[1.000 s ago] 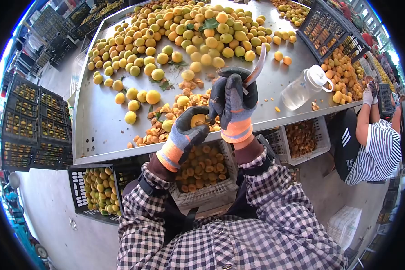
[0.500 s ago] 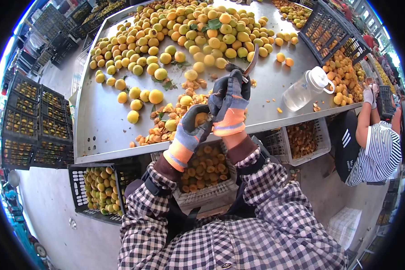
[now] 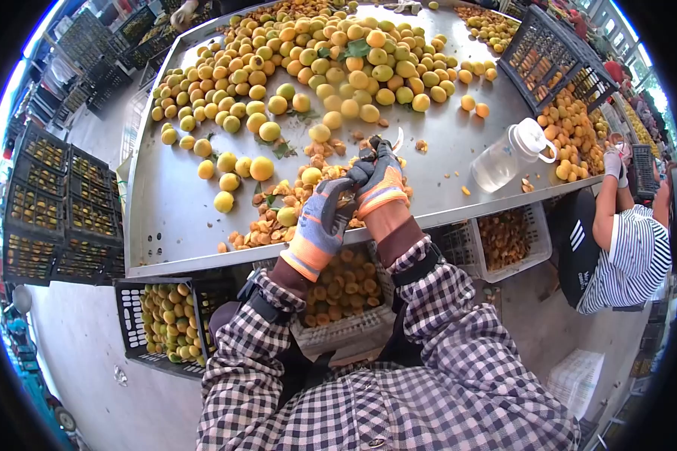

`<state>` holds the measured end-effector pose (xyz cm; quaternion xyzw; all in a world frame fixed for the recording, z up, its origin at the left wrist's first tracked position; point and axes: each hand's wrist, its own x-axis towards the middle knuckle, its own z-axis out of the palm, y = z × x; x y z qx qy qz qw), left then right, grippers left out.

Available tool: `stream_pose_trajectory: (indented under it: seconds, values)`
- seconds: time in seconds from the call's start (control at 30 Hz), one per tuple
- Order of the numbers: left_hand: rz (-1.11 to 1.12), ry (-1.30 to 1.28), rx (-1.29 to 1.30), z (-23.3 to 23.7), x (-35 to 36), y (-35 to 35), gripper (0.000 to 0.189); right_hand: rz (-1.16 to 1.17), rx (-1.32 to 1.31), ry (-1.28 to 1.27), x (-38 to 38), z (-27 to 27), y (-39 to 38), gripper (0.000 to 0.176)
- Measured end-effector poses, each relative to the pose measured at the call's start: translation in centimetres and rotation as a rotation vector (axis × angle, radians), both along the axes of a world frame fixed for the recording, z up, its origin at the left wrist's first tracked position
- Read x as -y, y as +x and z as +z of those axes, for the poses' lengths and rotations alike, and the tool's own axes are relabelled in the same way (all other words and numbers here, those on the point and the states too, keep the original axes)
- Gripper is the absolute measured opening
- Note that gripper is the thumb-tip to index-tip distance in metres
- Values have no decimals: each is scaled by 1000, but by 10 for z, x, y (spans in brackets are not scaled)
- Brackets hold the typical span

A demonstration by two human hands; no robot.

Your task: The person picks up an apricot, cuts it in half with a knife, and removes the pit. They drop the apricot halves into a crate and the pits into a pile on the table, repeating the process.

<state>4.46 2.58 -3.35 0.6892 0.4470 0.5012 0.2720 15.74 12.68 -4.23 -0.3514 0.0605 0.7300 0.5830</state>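
Note:
My gloved left hand (image 3: 322,219) is closed just over the table's front edge, fingers curled round an apricot that mostly hides inside the grip. Touching it, my gloved right hand (image 3: 382,180) wraps round the handle of a small knife, whose curved blade (image 3: 399,140) points up and away from me. Below and around both hands lies a heap of cut apricot pieces (image 3: 267,229) on the metal table (image 3: 180,244). Whole yellow-green apricots (image 3: 278,56) are piled farther back. Beneath my hands stands a crate (image 3: 346,331) holding apricot halves.
A clear bottle with a white lid (image 3: 496,161) stands to the right. Behind it, a black crate (image 3: 553,56) is tipped beside more apricots. Under the table are a pale crate of pieces (image 3: 515,244) and a black crate of apricots (image 3: 165,319). Another person (image 3: 624,248) works at right.
My right hand and the knife have lowered towards me, and the blade now points more upright. My left hand has shifted slightly right, its fingers closing over the apricot. Another hand appears at the far left.

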Motion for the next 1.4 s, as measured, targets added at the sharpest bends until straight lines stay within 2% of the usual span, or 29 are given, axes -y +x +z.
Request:
stream_pose_trajectory:
  seconds: [0.1, 0.13, 0.17, 0.2, 0.23, 0.27, 0.33, 0.37, 0.43, 0.5, 0.53, 0.57, 0.6, 0.63, 0.7, 0.77, 0.83, 0.87, 0.9, 0.97, 1.0, 1.03, 1.1, 1.17, 1.2, 1.23, 1.3, 1.33, 1.4]
  values:
    - [63, 7, -13, 1, -2, 1, 33, 64, -81, 60, -7, -5, 4, 24]
    - [106, 0, -27, 2, -3, 1, 30, 63, -83, 61, -4, 11, 2, 24]
    - [105, -1, -30, -2, -4, -2, 30, -32, 28, 38, -1, 27, -1, 25]
    - [156, -121, -58, 1, -6, -6, 25, -127, 140, 13, 3, 42, -2, 26]
    - [207, -242, -86, 4, -7, -9, 21, -128, 138, 10, 3, 45, -1, 26]
    - [289, -198, -346, 8, -8, -14, 22, -194, 225, 97, 3, 46, 1, 25]
    - [323, -245, -405, 17, -11, -17, 27, -256, 356, 252, 7, 51, 5, 21]
    - [358, -286, -460, 18, -13, -18, 31, -255, 356, 247, 8, 52, 6, 21]
    - [376, -337, -316, 3, -20, -29, 30, -204, 393, 322, 8, 52, 7, 16]
    - [285, -321, 92, -6, -25, -48, 32, -174, 374, 307, 9, 51, 11, 13]
    - [221, -297, 107, 12, -22, -57, 24, -104, 416, 313, 9, 51, 12, 13]
    - [194, -471, 310, 19, -19, -67, 23, -32, 455, 319, 9, 52, 14, 14]
    - [110, -519, 318, 37, -12, -75, 24, 76, 487, 326, 6, 53, 15, 15]
    - [25, -566, 326, 53, -5, -80, 26, 84, 478, 323, 6, 50, 16, 15]
    - [-223, -611, 309, 61, 3, -92, 36, 383, 561, 419, 6, 45, 17, 24]
    - [-323, -574, 142, 66, 12, -94, 41, 545, 763, 422, 7, 41, 12, 19]
    - [-342, -666, 222, 64, 14, -96, 36, 726, 890, 469, 15, 48, 9, 17]
    - [-229, -605, 102, 55, 13, -99, 32, 639, 1012, 651, 10, 18, 1, 20]
    - [-116, -540, -17, 46, 12, -101, 28, 613, 1249, 743, 5, -7, -3, 26]
    - [127, -546, -303, 25, 11, -107, 24, 682, 1806, 705, 3, -7, -11, 31]
    - [164, -512, -435, 16, 9, -107, 27, 681, 1808, 715, 3, -3, -15, 31]
    - [201, -479, -567, 8, 8, -106, 30, 776, 1845, 689, 5, 2, -19, 34]
    - [207, -400, -613, 0, 7, -99, 36, 876, 1881, 667, 7, 5, -25, 36]
    - [255, -468, -778, 0, 4, -91, 41, 930, 1856, 774, 9, -6, -30, 36]
    - [260, -473, -775, -3, 3, -91, 41, 917, 1738, 823, 8, -14, -33, 34]
    - [330, -456, -743, -9, 3, -93, 40, 926, 1732, 831, 7, -29, -37, 34]
    - [409, -434, -713, -27, -4, -104, 39, 640, 1287, 918, -1, -53, -45, 32]
    - [409, -468, -517, -37, -8, -115, 35, 576, 1118, 902, -3, -53, -43, 33]
    - [318, -431, -87, -40, -10, -128, 31, 595, 1130, 821, -5, -46, -32, 34]
